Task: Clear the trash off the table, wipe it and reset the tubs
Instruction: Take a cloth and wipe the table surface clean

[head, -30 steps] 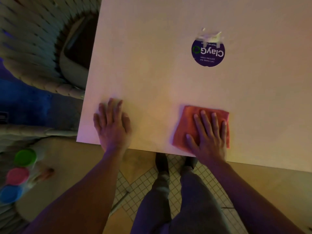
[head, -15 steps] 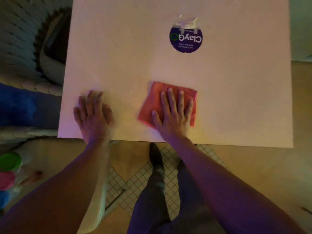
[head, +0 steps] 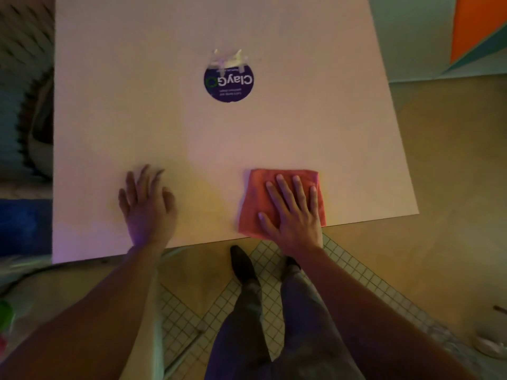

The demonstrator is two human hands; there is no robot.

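Both forearms are seen bare from the lower corners of the view up to the wrists, with no sleeve shown on either. No ring, watch or band can be made out on the left hand [head: 146, 205] or the right hand [head: 292, 215]. Dark grey trousers [head: 277, 333] are worn, and a dark, pointed shoe [head: 242, 266] is seen below them on the tiled floor.

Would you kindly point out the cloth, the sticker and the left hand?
cloth [head: 253, 198], head view, bare left part.
sticker [head: 229, 86], head view, middle.
left hand [head: 148, 207], head view, back of hand.
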